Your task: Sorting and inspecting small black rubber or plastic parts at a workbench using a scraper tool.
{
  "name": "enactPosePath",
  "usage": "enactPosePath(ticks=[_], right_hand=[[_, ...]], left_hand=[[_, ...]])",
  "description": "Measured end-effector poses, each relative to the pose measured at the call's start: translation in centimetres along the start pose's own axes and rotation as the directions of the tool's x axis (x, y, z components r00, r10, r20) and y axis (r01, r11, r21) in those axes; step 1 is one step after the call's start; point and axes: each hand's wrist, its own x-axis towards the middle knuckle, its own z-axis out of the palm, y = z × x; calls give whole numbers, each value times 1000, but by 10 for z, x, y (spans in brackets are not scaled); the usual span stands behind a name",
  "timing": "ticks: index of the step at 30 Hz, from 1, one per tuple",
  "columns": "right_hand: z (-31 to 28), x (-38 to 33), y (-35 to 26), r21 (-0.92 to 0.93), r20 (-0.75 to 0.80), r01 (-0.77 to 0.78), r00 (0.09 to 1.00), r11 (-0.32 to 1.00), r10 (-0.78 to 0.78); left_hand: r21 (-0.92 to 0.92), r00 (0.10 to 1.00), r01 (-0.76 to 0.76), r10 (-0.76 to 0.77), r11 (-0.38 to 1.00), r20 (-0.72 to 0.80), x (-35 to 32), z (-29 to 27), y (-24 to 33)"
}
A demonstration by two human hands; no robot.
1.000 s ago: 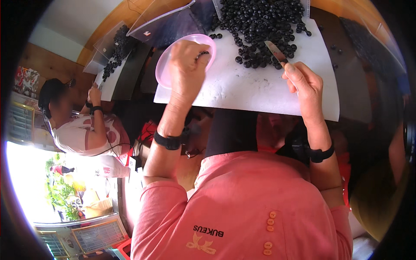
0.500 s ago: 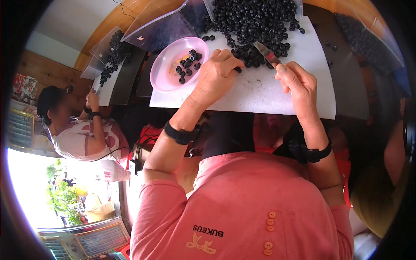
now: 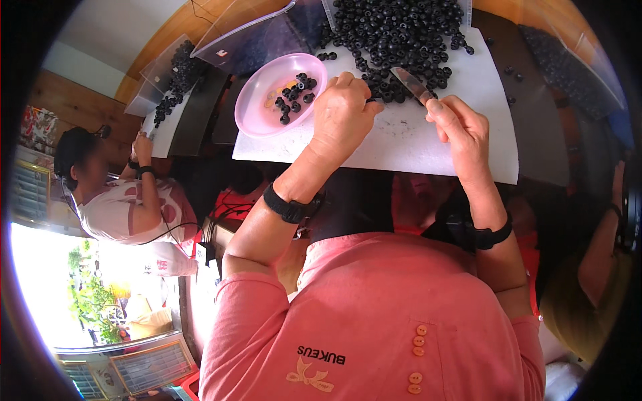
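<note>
My right hand grips a small knife, its blade slanting up and left over the edge of a pile of small round black parts. The parts look like beads or rings with a hole in the middle. Curled up beside the pile is my left hand, its back toward me; whatever its fingers hold is hidden. A pink oval bowl stands just left of that hand, with several black parts and some small yellowish discs in it. Both bowl and pile rest on a white board.
A clear plastic bin is tilted behind the bowl. Another clear bin of black parts lies at the right on the dark table. Far left, a co-worker sits at a similar board; another person's arm shows at the right.
My left hand has drawn slightly back from the pile and turned, hiding its fingertips; a black part showed there before. The right hand with the knife has hardly moved.
</note>
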Motion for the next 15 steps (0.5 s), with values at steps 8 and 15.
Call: enactPosePath(ticks=[8, 15], right_hand=[[1, 2, -1, -54, 3, -30, 1000, 998, 30], [6, 3, 2, -45, -4, -57, 998, 997, 57]], left_hand=[[285, 989, -136, 114, 949, 93, -4, 11, -5], [-557, 986, 152, -163, 816, 30, -13, 5, -8]])
